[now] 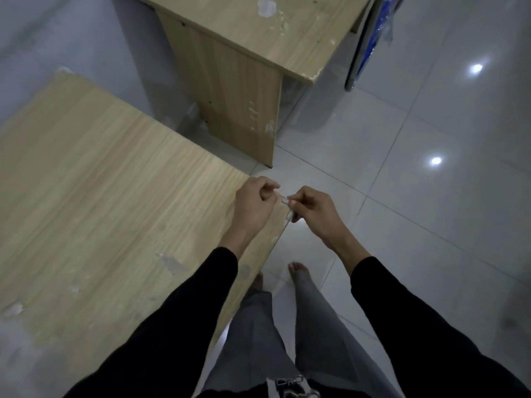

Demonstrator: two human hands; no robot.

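Pull too hard and the small clear strip (289, 215) could tear or fold onto itself, since you grip only its ends. The fingers of your left hand (253, 205) and right hand (314, 211) are clamped on it between them, right at the counter (115, 182) corner.

A worn wooden desk (100, 182) and a second desk (258, 38) stand on glossy tiles (416, 196).

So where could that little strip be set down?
Bare wood on the near table, left of the left hand; the far table is bare too. Crowded only at the corner, where it and the right hand pinch the strip.
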